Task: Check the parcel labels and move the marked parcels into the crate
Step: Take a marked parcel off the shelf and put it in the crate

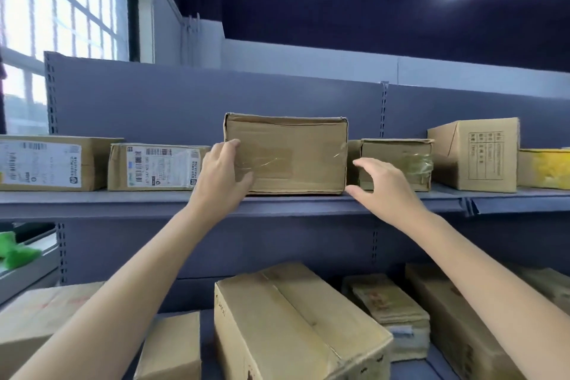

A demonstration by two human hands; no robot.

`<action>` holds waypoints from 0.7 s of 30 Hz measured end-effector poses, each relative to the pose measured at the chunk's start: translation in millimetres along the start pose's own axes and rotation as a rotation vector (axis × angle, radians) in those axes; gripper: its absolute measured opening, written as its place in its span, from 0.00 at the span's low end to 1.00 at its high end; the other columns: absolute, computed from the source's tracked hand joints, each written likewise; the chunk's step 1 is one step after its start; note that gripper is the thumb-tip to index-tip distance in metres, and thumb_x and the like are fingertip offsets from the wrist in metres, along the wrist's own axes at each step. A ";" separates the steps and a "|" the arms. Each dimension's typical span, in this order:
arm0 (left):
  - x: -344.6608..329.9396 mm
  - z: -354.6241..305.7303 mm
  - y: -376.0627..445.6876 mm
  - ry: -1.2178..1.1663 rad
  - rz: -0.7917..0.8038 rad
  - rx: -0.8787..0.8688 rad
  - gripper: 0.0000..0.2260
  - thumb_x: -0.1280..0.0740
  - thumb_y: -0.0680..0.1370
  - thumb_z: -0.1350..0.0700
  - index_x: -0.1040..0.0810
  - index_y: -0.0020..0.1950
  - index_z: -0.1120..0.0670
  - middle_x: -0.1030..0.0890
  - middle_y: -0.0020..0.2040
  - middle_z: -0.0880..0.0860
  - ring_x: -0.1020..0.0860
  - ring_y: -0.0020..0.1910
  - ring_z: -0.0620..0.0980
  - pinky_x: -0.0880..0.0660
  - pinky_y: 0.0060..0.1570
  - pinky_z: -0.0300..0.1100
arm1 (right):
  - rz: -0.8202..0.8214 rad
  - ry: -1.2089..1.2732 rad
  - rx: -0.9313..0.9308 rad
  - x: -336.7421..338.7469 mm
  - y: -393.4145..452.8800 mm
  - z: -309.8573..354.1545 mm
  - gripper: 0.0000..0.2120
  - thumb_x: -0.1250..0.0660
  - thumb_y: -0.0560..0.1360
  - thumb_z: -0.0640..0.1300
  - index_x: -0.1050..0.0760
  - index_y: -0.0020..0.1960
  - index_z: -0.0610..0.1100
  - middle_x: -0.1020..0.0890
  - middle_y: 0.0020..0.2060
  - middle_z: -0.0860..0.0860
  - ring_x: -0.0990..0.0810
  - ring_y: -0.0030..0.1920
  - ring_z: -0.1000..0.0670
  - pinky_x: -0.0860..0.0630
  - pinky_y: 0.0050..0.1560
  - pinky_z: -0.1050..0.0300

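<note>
Head camera faces a shelf of parcels straight on, close up.

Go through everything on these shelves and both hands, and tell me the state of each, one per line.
Left hand: grips the middle box's left edge.
Right hand: open, just off the box, holds nothing.
Middle box: upright on the upper shelf, taped shut, no label showing.
Labelled box: label faces front.
Small taped box: closed, behind the right hand.
Big lower box: closed, lying askew.
</note>
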State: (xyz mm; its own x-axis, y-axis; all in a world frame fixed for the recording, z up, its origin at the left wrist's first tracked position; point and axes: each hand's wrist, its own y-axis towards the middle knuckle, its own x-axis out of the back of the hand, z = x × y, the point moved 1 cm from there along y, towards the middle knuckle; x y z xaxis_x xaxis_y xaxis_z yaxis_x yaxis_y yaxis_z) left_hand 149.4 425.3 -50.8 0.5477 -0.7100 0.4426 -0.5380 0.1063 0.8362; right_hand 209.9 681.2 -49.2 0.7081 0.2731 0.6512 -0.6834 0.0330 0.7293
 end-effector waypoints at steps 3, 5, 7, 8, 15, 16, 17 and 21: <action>-2.8 -3.6 0.2 0.064 -0.012 0.045 0.31 0.32 0.73 0.58 0.43 0.73 0.60 0.35 0.67 0.59 0.37 0.66 0.58 0.40 0.65 0.47 | 0.002 0.062 -0.023 -3.2 6.2 -14.8 0.27 0.35 0.75 0.49 0.36 0.71 0.42 0.32 0.70 0.48 0.36 0.71 0.48 0.39 0.68 0.54; -1.3 -5.7 4.4 0.082 -0.038 0.079 0.35 0.32 0.73 0.58 0.47 0.74 0.60 0.38 0.69 0.60 0.40 0.68 0.59 0.43 0.66 0.47 | -0.004 0.143 -0.047 -5.6 11.4 -16.5 0.27 0.36 0.76 0.49 0.37 0.71 0.41 0.32 0.70 0.47 0.35 0.71 0.47 0.39 0.68 0.54; -0.5 -4.7 9.7 0.076 -0.032 0.161 0.36 0.32 0.73 0.57 0.50 0.75 0.60 0.40 0.71 0.61 0.42 0.70 0.58 0.45 0.68 0.47 | 0.014 0.240 -0.081 -9.8 18.3 -13.5 0.28 0.37 0.76 0.50 0.40 0.72 0.41 0.33 0.71 0.46 0.36 0.71 0.46 0.38 0.68 0.54; 0.0 -4.3 12.3 0.056 -0.006 0.230 0.37 0.32 0.74 0.55 0.52 0.75 0.60 0.40 0.72 0.60 0.42 0.71 0.58 0.44 0.68 0.48 | 0.027 0.287 -0.105 -11.9 22.3 -10.3 0.29 0.37 0.76 0.50 0.41 0.73 0.41 0.34 0.71 0.45 0.36 0.71 0.45 0.38 0.68 0.53; -11.7 -9.4 11.0 -0.083 0.143 0.463 0.24 0.37 0.77 0.49 0.39 0.66 0.61 0.27 0.63 0.59 0.30 0.62 0.59 0.37 0.50 0.42 | 0.033 0.600 -0.347 -42.8 44.8 9.9 0.20 0.37 0.76 0.50 0.32 0.63 0.40 0.24 0.59 0.45 0.25 0.57 0.45 0.32 0.50 0.58; -11.5 -12.5 8.9 -0.100 0.133 0.459 0.24 0.37 0.78 0.49 0.39 0.66 0.61 0.27 0.62 0.59 0.30 0.62 0.58 0.37 0.50 0.41 | 0.007 0.616 -0.366 -44.3 44.0 11.0 0.19 0.37 0.76 0.49 0.32 0.63 0.39 0.23 0.59 0.45 0.25 0.55 0.46 0.32 0.49 0.58; -10.4 -14.9 6.6 -0.121 0.116 0.452 0.23 0.37 0.78 0.49 0.39 0.66 0.61 0.27 0.60 0.58 0.30 0.61 0.57 0.37 0.49 0.41 | -0.025 0.624 -0.370 -44.3 41.7 11.5 0.18 0.37 0.76 0.49 0.32 0.62 0.39 0.23 0.58 0.45 0.25 0.53 0.46 0.32 0.48 0.58; 3.2 -24.4 -9.3 -0.164 0.075 0.405 0.22 0.36 0.77 0.49 0.37 0.66 0.59 0.28 0.55 0.52 0.29 0.58 0.53 0.36 0.49 0.40 | -0.177 0.620 -0.318 -26.8 14.6 15.5 0.17 0.37 0.76 0.48 0.30 0.61 0.40 0.22 0.56 0.47 0.25 0.53 0.48 0.33 0.48 0.60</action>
State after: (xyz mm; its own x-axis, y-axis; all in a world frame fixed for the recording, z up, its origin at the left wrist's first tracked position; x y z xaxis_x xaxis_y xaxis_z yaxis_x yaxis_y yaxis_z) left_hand 171.8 439.0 -49.3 0.4066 -0.8151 0.4128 -0.7980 -0.0969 0.5948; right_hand 183.7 659.4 -52.7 0.6460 0.7306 0.2211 -0.6536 0.3799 0.6546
